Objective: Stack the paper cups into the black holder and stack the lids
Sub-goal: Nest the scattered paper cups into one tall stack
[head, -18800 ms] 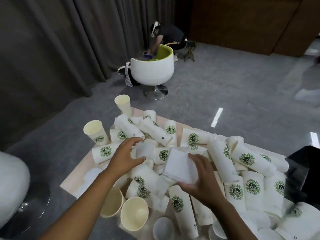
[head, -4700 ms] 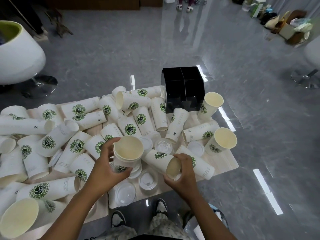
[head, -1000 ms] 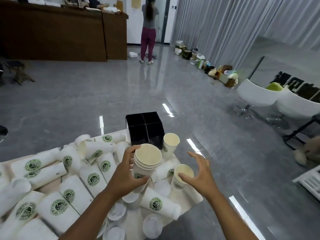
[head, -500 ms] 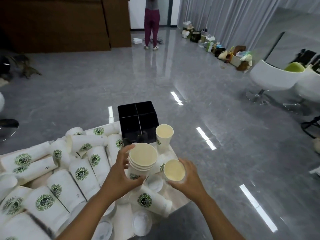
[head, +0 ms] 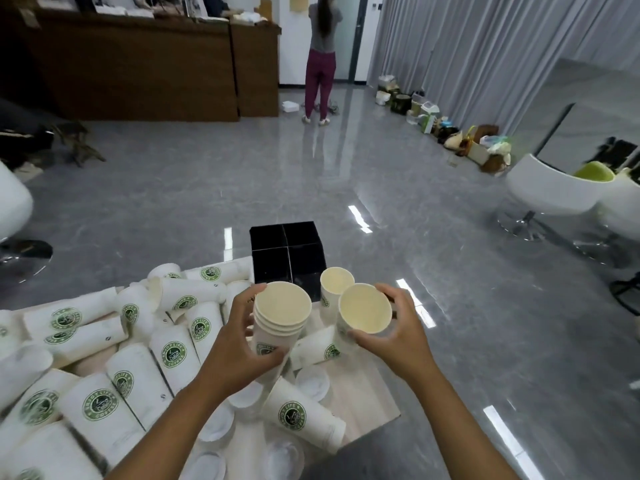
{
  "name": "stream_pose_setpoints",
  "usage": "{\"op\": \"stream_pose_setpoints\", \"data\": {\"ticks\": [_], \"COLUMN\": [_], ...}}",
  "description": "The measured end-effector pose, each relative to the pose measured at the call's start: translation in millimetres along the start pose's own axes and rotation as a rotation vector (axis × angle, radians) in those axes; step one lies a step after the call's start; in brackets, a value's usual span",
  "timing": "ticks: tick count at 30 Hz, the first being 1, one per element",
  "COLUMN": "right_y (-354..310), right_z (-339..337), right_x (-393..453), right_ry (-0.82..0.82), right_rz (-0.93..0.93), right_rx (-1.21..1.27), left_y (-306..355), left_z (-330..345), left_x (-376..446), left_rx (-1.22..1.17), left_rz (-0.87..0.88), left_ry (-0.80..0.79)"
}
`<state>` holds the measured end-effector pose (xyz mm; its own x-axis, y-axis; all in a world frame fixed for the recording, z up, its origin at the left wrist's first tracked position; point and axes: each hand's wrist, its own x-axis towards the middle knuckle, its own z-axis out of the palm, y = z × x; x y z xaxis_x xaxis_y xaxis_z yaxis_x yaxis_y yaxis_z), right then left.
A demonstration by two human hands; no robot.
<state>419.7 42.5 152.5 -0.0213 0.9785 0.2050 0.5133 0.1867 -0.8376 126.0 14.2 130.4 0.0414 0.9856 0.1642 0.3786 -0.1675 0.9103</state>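
Observation:
My left hand (head: 239, 355) grips a nested stack of white paper cups (head: 281, 323) with green logos, mouths up. My right hand (head: 394, 341) holds a single paper cup (head: 363, 310) upright just right of the stack, lifted off the table. The black holder (head: 287, 252), a four-compartment box, stands at the table's far edge behind both hands. Another upright cup (head: 335, 284) stands in front of the holder. Clear plastic lids (head: 313, 382) lie flat on the table below my hands.
Many logo cups (head: 100, 407) lie on their sides across the light wooden table (head: 367, 400), filling its left part. Beyond is a glossy grey floor. White chairs (head: 550, 192) stand at right. A person (head: 320, 60) stands far back by a wooden counter.
My right hand has lifted the single cup higher and closer to the stack in my left hand. The view has tilted up slightly.

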Motion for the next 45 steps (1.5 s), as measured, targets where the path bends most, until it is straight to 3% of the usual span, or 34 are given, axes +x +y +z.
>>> {"op": "stream_pose_setpoints", "data": {"ticks": [7,17,24,30,38,45], "right_y": [-124.0,-251.7,-298.3,-331.1,-324.5,-308.9], "right_z": [-1.1,82.4,129.4,155.9,228.3,256.6], "right_x": [22.6,14.9,-2.8,-9.9,-37.5,-59.2], "right_ry": [0.021,-0.135,-0.164,-0.159,-0.46,-0.527], "right_rz": [-0.222,-0.358,-0.371,-0.229,-0.158,-0.157], "right_rx": [0.174,0.368,0.447,0.809,0.581,0.407], "left_y": [6.7,14.8,5.4,1.9,3.5,8.5], "left_z": [-54.0,-159.4,-208.3,-233.7,-248.5,-260.0], "left_x": [-13.0,-67.2,-103.5,-124.0,-142.4,-150.8], "left_rx": [-0.014,0.013,0.002,-0.009,-0.075,-0.125], "left_rz": [-0.005,0.01,-0.049,-0.068,-0.048,-0.03], "left_ry": [0.06,0.187,0.256,0.275,0.323,0.382]}}
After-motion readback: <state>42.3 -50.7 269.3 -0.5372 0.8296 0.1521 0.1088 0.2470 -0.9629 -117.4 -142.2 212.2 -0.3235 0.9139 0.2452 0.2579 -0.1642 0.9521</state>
